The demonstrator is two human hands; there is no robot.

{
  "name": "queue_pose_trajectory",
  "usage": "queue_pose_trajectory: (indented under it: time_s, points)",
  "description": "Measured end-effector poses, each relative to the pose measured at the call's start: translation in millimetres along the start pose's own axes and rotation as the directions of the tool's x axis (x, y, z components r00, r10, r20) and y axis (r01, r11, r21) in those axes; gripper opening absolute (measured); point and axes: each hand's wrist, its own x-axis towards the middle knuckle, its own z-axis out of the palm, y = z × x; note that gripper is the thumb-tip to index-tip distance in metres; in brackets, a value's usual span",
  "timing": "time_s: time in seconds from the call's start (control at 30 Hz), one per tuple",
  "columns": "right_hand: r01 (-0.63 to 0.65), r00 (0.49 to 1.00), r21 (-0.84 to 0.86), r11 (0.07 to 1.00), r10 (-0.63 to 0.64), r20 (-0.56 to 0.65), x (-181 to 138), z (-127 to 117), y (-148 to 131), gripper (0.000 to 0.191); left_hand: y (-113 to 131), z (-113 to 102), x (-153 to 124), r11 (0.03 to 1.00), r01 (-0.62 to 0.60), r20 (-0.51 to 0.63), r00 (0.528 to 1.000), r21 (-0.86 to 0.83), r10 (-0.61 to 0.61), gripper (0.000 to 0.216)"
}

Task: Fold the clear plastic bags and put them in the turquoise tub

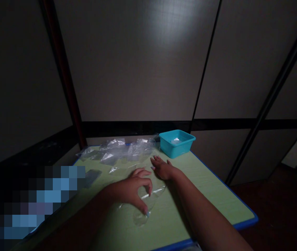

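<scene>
My left hand (132,190) rests on the green table (211,188) with its fingers curled and pinched on a clear plastic bag (145,205) that lies flat beneath it. Just beyond it, my right hand (162,168) lies flat with its fingers stretched out, pressing on the far end of the same bag. A heap of more clear plastic bags (117,150) sits at the back of the table, a short way past both hands.
A teal plastic tub (176,143) stands at the table's back right corner. A small dark flat object (92,176) lies at the left. The table has a blue edge and stands against dim grey wall panels. The room is dark.
</scene>
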Motion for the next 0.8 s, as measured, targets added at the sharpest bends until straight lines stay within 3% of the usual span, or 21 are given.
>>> queue_pose_trajectory:
  time_s: [0.07, 0.2, 0.53, 0.8]
  points:
    - [0.005, 1.0, 0.004, 1.0, -0.005, 0.002, 0.2, -0.2, 0.8, 0.054, -2.6, 3.3, -1.5, 0.999, 0.015, 0.044, 0.999, 0.03, -0.016, 0.054]
    - [0.013, 1.0, -0.003, 1.0, -0.013, 0.001, 0.7, -0.6, 1.8, 0.054, -3.0, 5.8, -0.1, 0.998, 0.013, 0.025, 1.0, 0.062, -0.014, 0.051]
    - [0.026, 1.0, -0.009, 1.0, -0.026, 0.001, -1.9, -2.0, 0.3, 0.056, -3.1, 11.8, 5.3, 1.0, 0.015, -0.055, 0.998, -0.008, -0.015, 0.022]
    - [0.022, 1.0, -0.009, 1.0, -0.022, 0.004, -1.0, -1.5, 0.5, 0.057, 2.4, 8.5, 6.4, 0.998, 0.007, -0.09, 0.996, -0.056, -0.012, 0.012]
